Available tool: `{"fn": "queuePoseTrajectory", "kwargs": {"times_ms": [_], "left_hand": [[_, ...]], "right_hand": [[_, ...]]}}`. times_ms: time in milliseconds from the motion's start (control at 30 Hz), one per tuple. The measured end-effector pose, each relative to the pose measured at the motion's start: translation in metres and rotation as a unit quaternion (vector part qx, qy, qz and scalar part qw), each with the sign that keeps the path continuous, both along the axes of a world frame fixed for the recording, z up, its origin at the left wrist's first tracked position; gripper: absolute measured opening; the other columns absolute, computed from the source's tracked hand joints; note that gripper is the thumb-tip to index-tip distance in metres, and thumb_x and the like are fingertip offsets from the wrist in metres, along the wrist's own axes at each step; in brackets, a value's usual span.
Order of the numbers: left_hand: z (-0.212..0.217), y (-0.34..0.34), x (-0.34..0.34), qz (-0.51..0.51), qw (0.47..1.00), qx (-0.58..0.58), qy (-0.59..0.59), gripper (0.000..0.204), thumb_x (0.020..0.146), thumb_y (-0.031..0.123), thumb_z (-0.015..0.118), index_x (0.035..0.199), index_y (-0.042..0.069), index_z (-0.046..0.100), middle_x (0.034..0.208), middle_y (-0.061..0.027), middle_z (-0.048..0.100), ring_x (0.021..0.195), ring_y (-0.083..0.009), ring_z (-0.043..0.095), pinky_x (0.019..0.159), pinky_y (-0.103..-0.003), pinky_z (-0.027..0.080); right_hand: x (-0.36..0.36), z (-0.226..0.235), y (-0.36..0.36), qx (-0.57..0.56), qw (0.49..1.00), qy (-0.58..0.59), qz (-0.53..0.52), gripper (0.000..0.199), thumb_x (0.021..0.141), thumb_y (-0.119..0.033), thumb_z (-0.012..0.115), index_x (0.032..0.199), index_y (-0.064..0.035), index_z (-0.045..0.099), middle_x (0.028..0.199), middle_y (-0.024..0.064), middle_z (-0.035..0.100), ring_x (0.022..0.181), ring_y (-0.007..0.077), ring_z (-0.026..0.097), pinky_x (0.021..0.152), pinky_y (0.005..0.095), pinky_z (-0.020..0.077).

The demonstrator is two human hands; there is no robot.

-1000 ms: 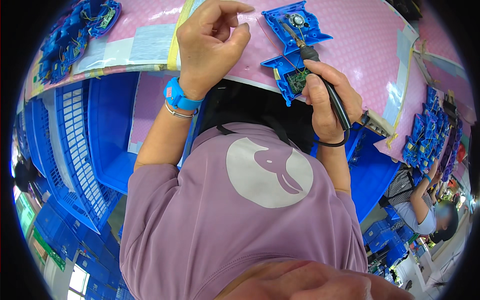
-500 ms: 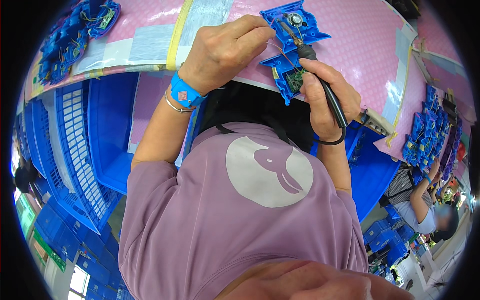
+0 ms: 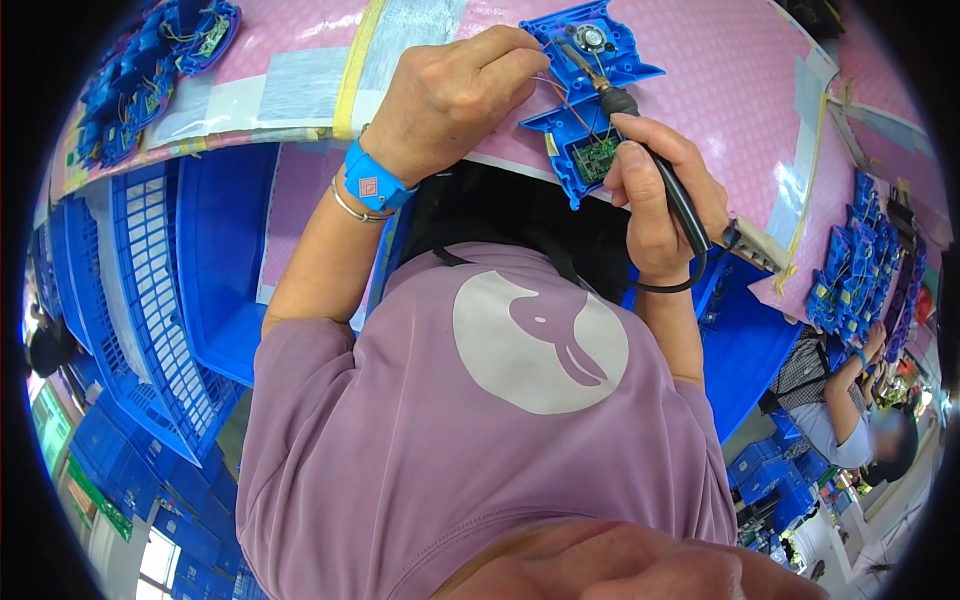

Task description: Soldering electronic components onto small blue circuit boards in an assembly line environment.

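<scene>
My right hand is wrapped round the black handle of a soldering iron. The iron's metal tip reaches into the upper blue plastic housing half, beside a round speaker. Closed in a pinch, my left hand is at that housing's left edge, with a thin wire at its fingertips; the exact grip is partly hidden. Nearer to me lies the second blue housing half, holding a green circuit board. Thin wires run between the two halves.
Several blue housings with boards lie on the table at far left, and more are on the right. Blue crates stand below the table edge at left. A co-worker's arm shows at far right.
My right hand and the soldering iron's handle have shifted slightly right, while the tip stays in the upper housing half. My left fingers have moved very slightly.
</scene>
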State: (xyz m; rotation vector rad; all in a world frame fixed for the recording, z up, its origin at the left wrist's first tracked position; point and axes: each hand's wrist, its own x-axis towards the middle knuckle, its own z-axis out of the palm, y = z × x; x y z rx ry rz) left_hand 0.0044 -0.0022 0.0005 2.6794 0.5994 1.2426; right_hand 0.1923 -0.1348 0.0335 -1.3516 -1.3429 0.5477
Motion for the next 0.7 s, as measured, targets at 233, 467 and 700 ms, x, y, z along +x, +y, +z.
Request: {"fn": "queuePoseTrajectory", "kwargs": {"times_ms": [233,467,700], "left_hand": [[-0.0001,0.0006,0.001,-0.004,1.0,0.006,-0.018,0.023,0.076,0.004,0.078,0.097,0.006,0.069,0.099,-0.0034,0.07,0.078,-0.0199,0.072,0.061,-0.03,0.057],[0.0001,0.0009,0.0019,-0.005,1.0,-0.002,0.0,0.024,0.076,0.005,0.079,0.098,0.006,0.069,0.099,-0.0035,0.07,0.078,-0.0203,0.072,0.061,-0.03,0.057],[0.0002,-0.0014,0.0012,0.009,1.0,-0.011,0.004,0.024,0.076,0.005,0.079,0.099,0.006,0.069,0.099,-0.0047,0.07,0.077,-0.0211,0.072,0.06,-0.03,0.056]], "right_hand": [[-0.0003,0.0,-0.0011,0.009,1.0,0.012,-0.012,0.016,0.09,-0.002,0.071,0.105,0.0038,0.075,0.085,0.011,0.075,0.062,0.0112,0.068,0.056,0.0232,0.0504],[0.0001,0.0004,-0.0003,-0.003,1.0,0.0,0.001,0.017,0.091,-0.002,0.07,0.106,0.0037,0.075,0.086,0.0114,0.076,0.063,0.0117,0.069,0.057,0.023,0.0509],[0.0009,0.0003,-0.0006,0.002,1.0,-0.004,0.006,0.017,0.091,-0.002,0.07,0.106,0.0036,0.075,0.088,0.0125,0.076,0.063,0.0124,0.07,0.057,0.0232,0.0515]]}}
